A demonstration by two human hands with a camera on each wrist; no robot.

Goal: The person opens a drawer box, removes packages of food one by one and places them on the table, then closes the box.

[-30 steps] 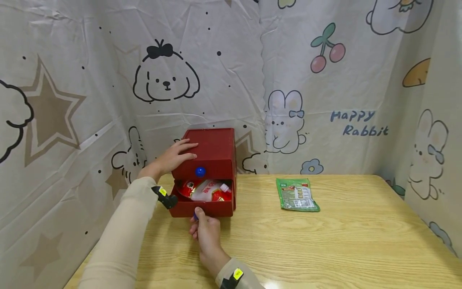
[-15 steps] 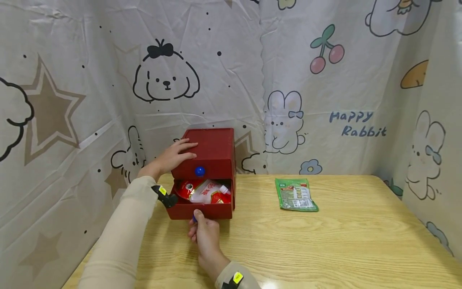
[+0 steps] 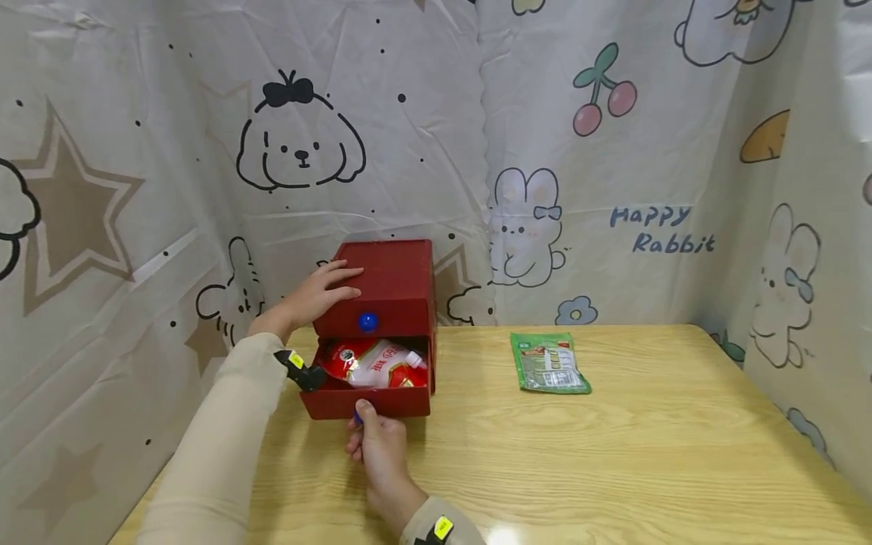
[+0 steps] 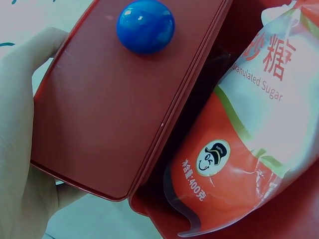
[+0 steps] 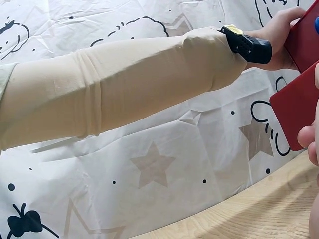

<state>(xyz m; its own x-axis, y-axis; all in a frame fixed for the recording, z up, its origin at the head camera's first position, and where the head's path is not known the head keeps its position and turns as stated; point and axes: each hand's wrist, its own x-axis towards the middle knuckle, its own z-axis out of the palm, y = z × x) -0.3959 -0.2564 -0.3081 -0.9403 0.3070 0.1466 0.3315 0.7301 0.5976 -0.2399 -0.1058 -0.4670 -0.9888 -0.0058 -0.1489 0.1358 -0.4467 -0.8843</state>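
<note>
A small red two-drawer box (image 3: 391,276) stands at the back left of the table. My left hand (image 3: 309,299) rests on its top left edge, fingers spread over the top; the left wrist view shows this hand (image 4: 20,129) along the box's side. The upper drawer, with a blue knob (image 3: 368,322), is closed. My right hand (image 3: 384,458) pinches the lower drawer's knob (image 3: 358,417), mostly hidden by the thumb. That lower drawer (image 3: 402,403) is pulled out. Inside lies a red and white bag of granulated sugar (image 3: 375,363) with a white spout cap, its lettering readable in the left wrist view.
A green flat food packet (image 3: 550,365) lies on the wooden table (image 3: 613,454), right of the box. Patterned cloth (image 3: 436,113) hangs behind and at both sides. Black wrist cameras sit on both sleeves.
The lower drawer has come a little further out toward me with my right hand on its knob. My left hand stays on the box. The head view has shifted slightly right.
</note>
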